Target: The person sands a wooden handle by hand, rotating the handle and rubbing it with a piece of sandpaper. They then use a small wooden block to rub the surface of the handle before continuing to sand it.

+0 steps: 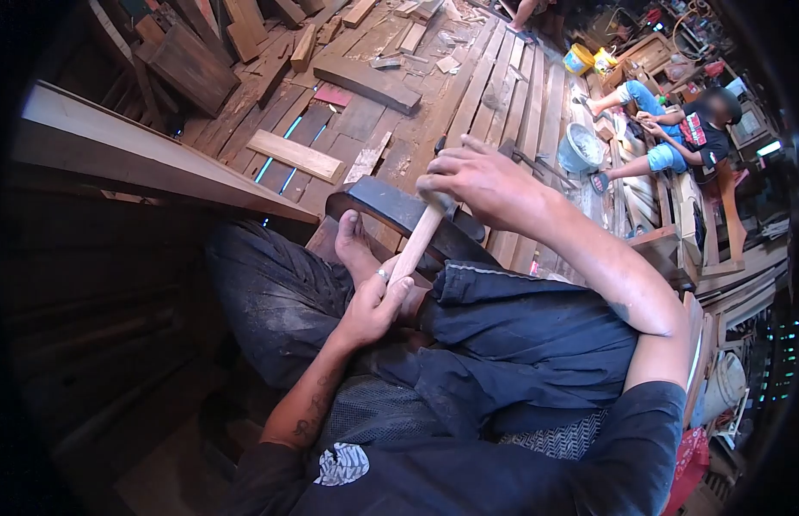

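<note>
A pale, slim wooden stick (416, 243) slants up between my two hands, over my lap. Its lower part lies in my left hand (375, 307), with the fingers closed around it and a ring showing on one finger. My right hand (483, 182) curls over the upper end, which its fingers partly hide. A small dark piece shows beside those fingertips, too little of it to name. Just beyond the stick stands a dark block-like object with a rounded end (378, 205), near my bare foot (355, 249).
A wooden plank (296, 156) and a thick beam (367, 83) lie on the slatted floor. A long board edge (167, 155) runs along the left. At the right, another person (687, 129) sits near a grey bucket (581, 148). A yellow bucket (579, 59) stands farther back.
</note>
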`<action>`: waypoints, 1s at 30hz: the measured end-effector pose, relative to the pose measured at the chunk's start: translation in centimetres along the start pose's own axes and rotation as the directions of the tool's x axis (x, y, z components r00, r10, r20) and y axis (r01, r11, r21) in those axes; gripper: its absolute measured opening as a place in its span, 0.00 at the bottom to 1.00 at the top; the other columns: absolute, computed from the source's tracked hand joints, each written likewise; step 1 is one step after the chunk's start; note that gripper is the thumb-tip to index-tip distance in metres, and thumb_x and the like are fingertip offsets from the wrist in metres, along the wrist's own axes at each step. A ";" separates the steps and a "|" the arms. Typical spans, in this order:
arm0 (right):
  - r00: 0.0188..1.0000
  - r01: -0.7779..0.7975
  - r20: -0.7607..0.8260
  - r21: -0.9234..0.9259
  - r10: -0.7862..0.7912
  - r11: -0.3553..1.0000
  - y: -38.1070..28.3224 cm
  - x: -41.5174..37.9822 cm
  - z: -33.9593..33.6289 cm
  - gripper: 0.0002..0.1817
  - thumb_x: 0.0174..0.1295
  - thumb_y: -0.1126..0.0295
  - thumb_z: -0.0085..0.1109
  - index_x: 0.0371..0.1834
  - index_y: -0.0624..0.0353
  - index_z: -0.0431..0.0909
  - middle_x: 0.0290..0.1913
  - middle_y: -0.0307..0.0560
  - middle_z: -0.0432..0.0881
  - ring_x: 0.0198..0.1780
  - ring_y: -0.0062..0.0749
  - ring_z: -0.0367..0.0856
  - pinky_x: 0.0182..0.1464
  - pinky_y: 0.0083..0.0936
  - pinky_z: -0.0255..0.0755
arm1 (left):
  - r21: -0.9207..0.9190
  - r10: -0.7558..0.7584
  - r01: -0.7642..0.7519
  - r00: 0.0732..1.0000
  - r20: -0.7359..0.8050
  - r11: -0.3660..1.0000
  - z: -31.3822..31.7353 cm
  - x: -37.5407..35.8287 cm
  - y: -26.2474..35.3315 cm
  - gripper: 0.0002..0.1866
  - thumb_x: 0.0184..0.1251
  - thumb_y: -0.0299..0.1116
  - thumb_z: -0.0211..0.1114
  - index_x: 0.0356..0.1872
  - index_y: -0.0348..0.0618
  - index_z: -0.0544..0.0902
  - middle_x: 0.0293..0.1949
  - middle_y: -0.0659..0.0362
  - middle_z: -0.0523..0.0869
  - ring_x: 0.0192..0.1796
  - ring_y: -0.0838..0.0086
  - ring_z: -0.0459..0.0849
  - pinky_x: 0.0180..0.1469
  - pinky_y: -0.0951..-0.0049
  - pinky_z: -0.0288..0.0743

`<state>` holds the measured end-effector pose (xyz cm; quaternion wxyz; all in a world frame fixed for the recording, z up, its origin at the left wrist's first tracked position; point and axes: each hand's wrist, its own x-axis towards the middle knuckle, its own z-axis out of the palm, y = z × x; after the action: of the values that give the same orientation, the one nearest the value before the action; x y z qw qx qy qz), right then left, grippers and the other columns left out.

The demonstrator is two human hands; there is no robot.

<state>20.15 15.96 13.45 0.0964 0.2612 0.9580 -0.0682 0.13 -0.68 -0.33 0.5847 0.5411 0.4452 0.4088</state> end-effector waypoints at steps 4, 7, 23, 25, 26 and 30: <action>0.998 0.069 -0.010 0.021 -0.069 0.997 -0.5 -0.2 0.6 0.36 0.53 0.88 0.65 0.67 0.45 0.81 0.68 0.42 0.82 0.76 0.33 0.73 0.87 0.45 0.49 | -0.086 -0.048 0.050 0.999 0.019 0.995 0.3 0.2 -0.4 0.25 0.85 0.37 0.56 0.74 0.34 0.70 0.48 0.55 0.85 0.51 0.72 0.83 0.57 0.69 0.76; 0.994 0.071 0.072 0.109 -0.079 0.992 -0.4 -0.1 -0.6 0.33 0.57 0.86 0.61 0.66 0.47 0.82 0.67 0.44 0.82 0.74 0.35 0.75 0.85 0.50 0.51 | -0.124 -0.198 0.206 0.977 0.078 0.971 0.0 -0.4 0.4 0.25 0.85 0.38 0.56 0.74 0.34 0.70 0.45 0.58 0.84 0.46 0.75 0.82 0.51 0.72 0.76; 0.975 0.219 -0.040 0.299 -0.217 0.929 -0.3 -0.6 0.8 0.30 0.55 0.89 0.58 0.62 0.57 0.83 0.64 0.54 0.81 0.68 0.50 0.79 0.71 0.37 0.76 | -0.134 -0.135 0.138 0.990 0.037 0.981 0.3 -0.1 0.3 0.25 0.86 0.38 0.55 0.75 0.34 0.69 0.50 0.59 0.82 0.50 0.78 0.78 0.55 0.73 0.71; 0.989 0.145 -0.049 0.280 -0.137 0.949 1.1 -0.6 0.3 0.27 0.55 0.88 0.60 0.60 0.57 0.84 0.65 0.53 0.81 0.67 0.50 0.80 0.71 0.38 0.76 | -0.127 -0.147 0.150 0.989 0.035 0.981 0.1 -0.2 0.3 0.26 0.86 0.38 0.55 0.75 0.34 0.68 0.55 0.54 0.83 0.58 0.73 0.80 0.64 0.69 0.72; 0.989 0.109 -0.116 0.175 -0.090 0.978 2.3 -0.7 1.3 0.27 0.56 0.87 0.61 0.61 0.55 0.85 0.65 0.52 0.82 0.66 0.48 0.82 0.72 0.37 0.76 | -0.135 -0.089 0.090 0.996 0.013 0.987 0.3 -0.1 -0.5 0.26 0.86 0.38 0.55 0.75 0.34 0.68 0.56 0.54 0.83 0.59 0.73 0.80 0.64 0.69 0.72; 0.985 0.172 -0.037 0.283 -0.169 0.944 0.3 -1.3 1.2 0.27 0.58 0.85 0.63 0.61 0.52 0.86 0.67 0.50 0.82 0.68 0.45 0.81 0.72 0.37 0.77 | -0.156 -0.020 0.018 1.000 -0.013 0.988 0.5 0.1 -0.6 0.26 0.86 0.40 0.55 0.75 0.34 0.69 0.51 0.58 0.82 0.52 0.77 0.79 0.57 0.73 0.73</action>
<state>21.57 15.39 12.54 0.0455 0.1890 0.9578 -0.2118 0.63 -0.75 -0.95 0.6260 0.4865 0.4210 0.4407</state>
